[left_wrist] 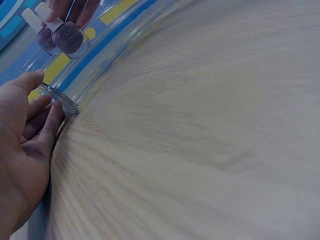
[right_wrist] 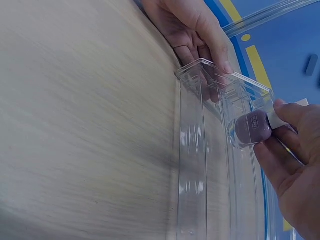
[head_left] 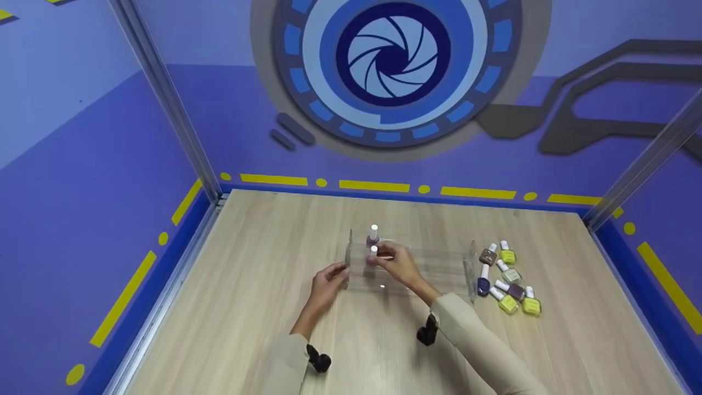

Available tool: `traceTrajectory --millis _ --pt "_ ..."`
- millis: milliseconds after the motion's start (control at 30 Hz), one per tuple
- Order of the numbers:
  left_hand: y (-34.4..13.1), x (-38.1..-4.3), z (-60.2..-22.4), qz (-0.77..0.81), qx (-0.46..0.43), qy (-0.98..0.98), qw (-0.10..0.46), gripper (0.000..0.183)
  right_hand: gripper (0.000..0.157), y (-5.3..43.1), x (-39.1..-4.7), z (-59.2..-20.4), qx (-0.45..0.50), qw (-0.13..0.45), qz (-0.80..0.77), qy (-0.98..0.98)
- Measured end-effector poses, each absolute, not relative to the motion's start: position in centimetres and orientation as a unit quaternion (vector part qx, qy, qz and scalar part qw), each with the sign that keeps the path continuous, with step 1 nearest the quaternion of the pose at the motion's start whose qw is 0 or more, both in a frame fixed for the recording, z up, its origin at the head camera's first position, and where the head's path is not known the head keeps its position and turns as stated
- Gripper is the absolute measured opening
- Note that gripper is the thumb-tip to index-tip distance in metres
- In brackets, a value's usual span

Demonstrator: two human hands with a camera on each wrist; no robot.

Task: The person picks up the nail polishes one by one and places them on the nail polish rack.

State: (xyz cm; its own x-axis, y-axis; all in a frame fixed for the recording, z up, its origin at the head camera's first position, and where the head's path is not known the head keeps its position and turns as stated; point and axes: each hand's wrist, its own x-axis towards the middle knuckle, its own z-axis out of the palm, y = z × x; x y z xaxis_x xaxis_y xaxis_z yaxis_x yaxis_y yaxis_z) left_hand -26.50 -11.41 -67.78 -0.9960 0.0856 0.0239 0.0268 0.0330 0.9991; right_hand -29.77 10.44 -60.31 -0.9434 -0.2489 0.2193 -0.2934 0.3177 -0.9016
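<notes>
A clear plastic tiered rack lies across the middle of the wooden table. My left hand pinches its left end panel, thumb on one side and fingers on the other, as the left wrist view shows. In my right hand a mauve nail polish bottle with a white cap is held by thumb and fingers, at the rack's left part. Whether its base touches the tier I cannot tell. Just behind it, a second mauve nail polish bottle stands upright on the rack near the left end.
Right of the rack, several nail polish bottles lie or stand in a group: brown, dark blue, pale green, dark purple and yellow. Decorated blue walls enclose the table at the back and sides.
</notes>
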Motion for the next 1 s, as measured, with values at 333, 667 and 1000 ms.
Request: traceTrajectory --millis 333,667,1000 --pt "-11.1 -26.6 -67.7 0.696 0.033 0.717 0.021 0.04 0.025 12.2 -29.3 -59.3 0.18 0.03 0.559 -0.809" --pt "-11.4 -26.8 -67.8 0.687 0.03 0.725 0.026 0.039 0.021 17.5 -28.2 -57.4 0.164 0.035 0.534 -0.828" --pt "-11.6 -26.5 -67.7 0.687 0.023 0.725 0.045 0.043 0.02 26.0 -27.3 -55.9 0.086 0.072 0.498 -0.86"
